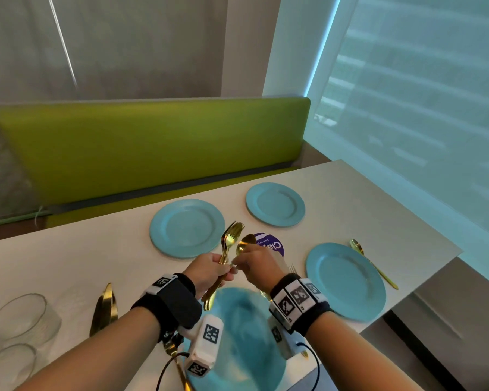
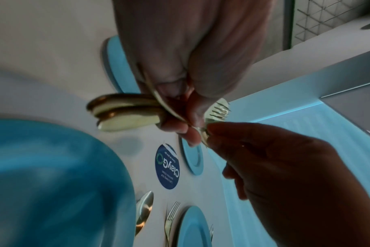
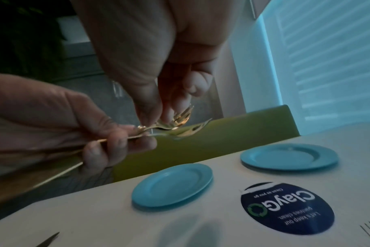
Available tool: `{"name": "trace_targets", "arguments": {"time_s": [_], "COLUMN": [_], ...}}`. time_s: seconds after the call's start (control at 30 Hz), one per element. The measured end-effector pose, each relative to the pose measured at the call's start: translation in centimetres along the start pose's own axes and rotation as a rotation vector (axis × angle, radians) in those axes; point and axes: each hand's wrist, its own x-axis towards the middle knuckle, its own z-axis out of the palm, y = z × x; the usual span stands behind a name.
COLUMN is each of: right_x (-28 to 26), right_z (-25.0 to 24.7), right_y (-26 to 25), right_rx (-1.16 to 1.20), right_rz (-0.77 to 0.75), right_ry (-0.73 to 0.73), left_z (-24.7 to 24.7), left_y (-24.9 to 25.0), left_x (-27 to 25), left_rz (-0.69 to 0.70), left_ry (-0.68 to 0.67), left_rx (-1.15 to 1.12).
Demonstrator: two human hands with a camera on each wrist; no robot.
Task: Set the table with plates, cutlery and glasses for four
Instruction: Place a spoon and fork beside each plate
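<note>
Glasses are standing at the near left of the white table, beside gold knives. Above the nearest blue plate, the left hand is gripping a bundle of gold forks, fingers curled round the handles, while the right hand is pinching a spoon from it. Farther off, three more blue plates are lying around a round sticker, one flanked by a laid spoon.
</note>
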Motion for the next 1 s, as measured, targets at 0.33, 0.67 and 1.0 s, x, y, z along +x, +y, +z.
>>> {"name": "trace_targets", "arguments": {"time_s": [0.33, 0.67, 1.0], "right_x": [-0.7, 4.4, 14.2], "right_z": [0.9, 1.9, 1.0], "right_y": [-5.3, -5.1, 2.2], "right_rx": [-0.079, -0.086, 0.073], "right_rz": [-0.089, -0.115, 0.204], "right_ry": [-0.022, -0.268, -0.319], "left_z": [-4.7, -7.2, -12.0], "left_y": [-1.0, -1.4, 1.0], "left_x": [-4.1, -0.7, 8.1], "left_rz": [0.028, -0.022, -0.061], "left_ry": [-0.165, -0.133, 0.307], "left_rx": [0.186, 0.157, -0.002]}}
